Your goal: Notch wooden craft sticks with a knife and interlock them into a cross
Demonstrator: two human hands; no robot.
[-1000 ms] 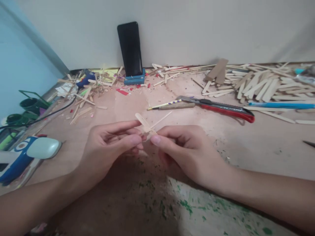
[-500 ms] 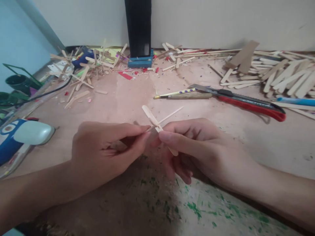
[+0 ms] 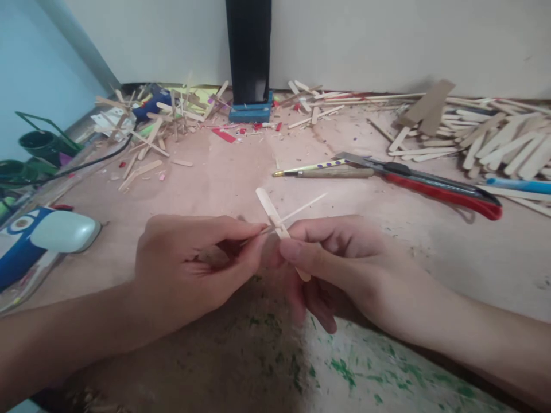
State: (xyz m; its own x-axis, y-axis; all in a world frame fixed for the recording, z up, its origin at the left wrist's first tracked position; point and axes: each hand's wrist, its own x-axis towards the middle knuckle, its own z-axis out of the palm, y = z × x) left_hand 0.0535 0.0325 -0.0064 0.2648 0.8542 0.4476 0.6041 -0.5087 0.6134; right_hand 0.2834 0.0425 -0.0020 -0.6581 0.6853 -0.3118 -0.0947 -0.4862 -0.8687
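My right hand (image 3: 327, 252) pinches a flat wooden craft stick (image 3: 267, 207) between thumb and fingers, the stick slanting from upper left to lower right. Crossing it near its middle is a thin wooden skewer (image 3: 305, 207) that tapers to a point at the upper right. The other end of the skewer sits between the thumb and forefinger of my left hand (image 3: 202, 252), both closed on it. Whether the skewer passes through the stick or lies against it, I cannot tell. Both hands are held close together above the table.
Beyond my hands lie a red-and-black utility knife (image 3: 430, 183), a wooden-handled tool (image 3: 336, 172) and a spotted pencil (image 3: 318, 165). Craft sticks (image 3: 508, 137) pile up at the right. At the left are a pale rounded case (image 3: 66, 231) and green cups (image 3: 41, 143). A black upright (image 3: 249, 51) stands behind.
The whole view has shifted slightly, so everything appears a little lower and further right. Both hands keep their grip, and the craft stick stands a bit steeper.
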